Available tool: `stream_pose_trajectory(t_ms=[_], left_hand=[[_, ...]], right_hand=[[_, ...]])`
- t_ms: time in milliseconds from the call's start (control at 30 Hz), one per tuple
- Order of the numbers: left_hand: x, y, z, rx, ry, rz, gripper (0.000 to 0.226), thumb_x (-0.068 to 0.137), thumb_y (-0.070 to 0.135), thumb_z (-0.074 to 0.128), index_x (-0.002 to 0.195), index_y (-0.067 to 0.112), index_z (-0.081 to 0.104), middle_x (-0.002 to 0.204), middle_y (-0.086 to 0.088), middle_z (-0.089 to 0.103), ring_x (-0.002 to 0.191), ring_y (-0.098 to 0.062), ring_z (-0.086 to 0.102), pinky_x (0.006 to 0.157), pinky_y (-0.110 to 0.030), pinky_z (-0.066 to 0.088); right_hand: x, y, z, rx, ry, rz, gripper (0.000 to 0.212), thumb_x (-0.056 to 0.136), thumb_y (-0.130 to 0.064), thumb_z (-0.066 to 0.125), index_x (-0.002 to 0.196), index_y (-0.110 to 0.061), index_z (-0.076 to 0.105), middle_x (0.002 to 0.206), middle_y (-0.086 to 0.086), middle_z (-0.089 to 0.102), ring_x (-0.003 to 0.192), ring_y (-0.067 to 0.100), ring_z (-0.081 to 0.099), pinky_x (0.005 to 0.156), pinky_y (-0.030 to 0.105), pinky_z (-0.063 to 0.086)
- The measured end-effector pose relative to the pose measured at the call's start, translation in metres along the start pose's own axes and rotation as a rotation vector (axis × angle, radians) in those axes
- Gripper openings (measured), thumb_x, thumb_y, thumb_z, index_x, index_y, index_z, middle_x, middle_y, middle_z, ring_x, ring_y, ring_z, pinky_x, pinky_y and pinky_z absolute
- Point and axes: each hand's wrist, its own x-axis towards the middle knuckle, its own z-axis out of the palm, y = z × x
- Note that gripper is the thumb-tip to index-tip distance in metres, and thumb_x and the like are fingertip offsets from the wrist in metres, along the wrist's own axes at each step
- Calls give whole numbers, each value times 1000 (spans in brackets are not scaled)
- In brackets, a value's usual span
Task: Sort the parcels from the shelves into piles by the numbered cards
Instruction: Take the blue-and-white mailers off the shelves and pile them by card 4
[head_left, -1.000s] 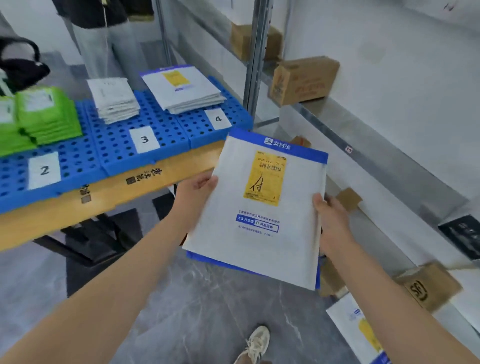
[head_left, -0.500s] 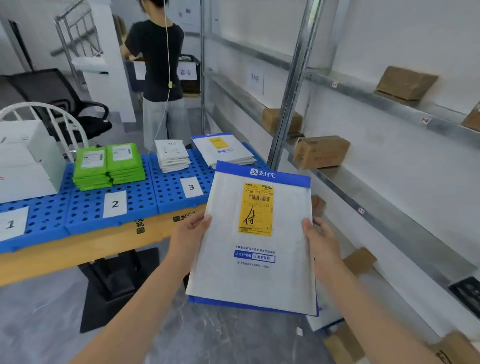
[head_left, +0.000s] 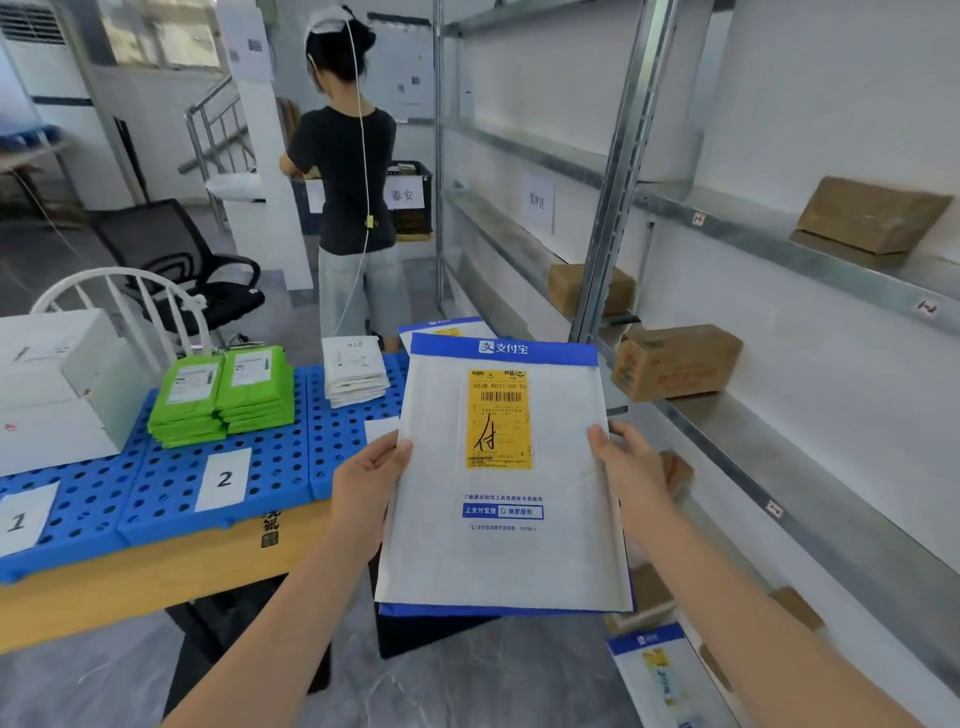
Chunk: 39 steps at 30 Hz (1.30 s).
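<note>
Left hand (head_left: 371, 480) and right hand (head_left: 626, 467) each pinched a side edge of the white parcel (head_left: 498, 561), thumbs on front. Parcel was held just right of the table (head_left: 130, 582), overlapping its right end; bare floor (head_left: 467, 686) below, shelves (head_left: 831, 499) further right.

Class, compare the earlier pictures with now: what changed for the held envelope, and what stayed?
The envelope has risen in front of the right end of the table, now hiding most of the matching pile. Nothing taken or let go: left hand and right hand still grip its side edges. Green parcels stay by card 2.
</note>
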Motion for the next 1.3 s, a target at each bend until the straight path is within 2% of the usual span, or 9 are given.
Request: stream_pose_trajectory(t_ms=[133,300,433,567,667,800,933,1133,1300], left_hand=[[29,5,28,41,28,41,16,88,19,67,104,22,71,104,-1,74,100,-24,69,93,-47,53],[64,3,56,103,132,110,12,88,22,67,98,27,70,99,1,74,94,-22,70,90,-46,55],[94,-4,71,166,165,138,12,90,21,65,99,27,71,96,5,74,92,-17,70,91,-40,55],[140,-12,79,178,184,131,14,92,16,62,103,22,70,89,11,71,83,-6,67,81,-26,55],[184,-18,77,173,192,105,19,92,16,63,110,16,70,89,13,71,81,-2,67,81,-24,55],[250,-14,75,149,171,88,18,94,15,59,109,15,69,87,14,70,67,9,66,59,-7,51],[309,1,71,175,148,79,20,95,14,57,111,11,69,88,12,71,68,9,66,59,-6,50],[391,13,62,178,114,44,21,96,11,56,113,9,68,91,9,72,72,6,68,62,-8,52],[433,14,65,213,110,31,19,97,9,52,107,16,67,92,9,71,69,8,67,59,-7,51]], right_hand=[[51,-14,-2,-12,-64,-17,24,95,-30,58,116,-19,57,106,0,64,91,15,64,63,26,50],[110,-17,4,-25,-133,-1,26,94,-31,59,116,-16,56,106,3,64,95,22,65,80,39,57],[150,-7,13,-74,-140,6,22,93,-32,60,111,-21,56,111,3,64,101,24,64,90,47,54],[195,3,35,-125,-114,-23,16,94,-26,60,108,-19,56,109,5,63,96,20,62,87,41,53],[231,7,61,-167,-102,-2,15,94,-24,60,106,-18,56,106,6,63,91,20,62,84,42,54],[280,5,103,-173,-80,3,22,94,-25,60,114,-16,56,103,1,63,88,16,63,73,33,55],[326,-4,143,-212,-51,30,26,93,-26,60,117,-16,56,105,2,64,89,17,64,82,41,56],[385,-8,195,-225,-50,15,12,95,-21,57,107,-18,56,94,-1,65,81,16,64,72,35,55],[424,-3,222,-210,-49,55,14,95,-21,57,109,-22,54,102,0,64,89,17,64,81,39,55]])
